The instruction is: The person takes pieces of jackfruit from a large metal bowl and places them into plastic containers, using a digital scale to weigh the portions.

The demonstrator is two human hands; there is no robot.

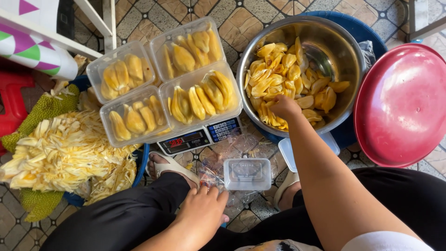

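At the far left of the tiled floor (241, 23), a heap of pale jackfruit fibres (65, 151) lies over pieces of green spiky rind (44, 109). Just right of it, four clear plastic tubs (172, 83) packed with yellow jackfruit pods stand in a tight block; the front two rest on a digital scale (200, 137), whose display faces you.

Your left hand (202, 207) rests palm down on your left knee, fingers loosely spread, holding nothing. Just beyond its fingertips an empty clear container (247, 174) stands on the floor among loose plastic bags.

Your right hand (284, 108) reaches into the near edge of the steel bowl (341, 44). Its fingers are curled down among the loose yellow pods (283, 69); whether they have closed on a pod I cannot tell, as the back of the hand hides them. The pods fill the left half of the bowl, up to its near edge.

The bowl sits on a blue basin (369, 32). At the far right, a red round lid (402, 104) lies just beside the bowl's rim.
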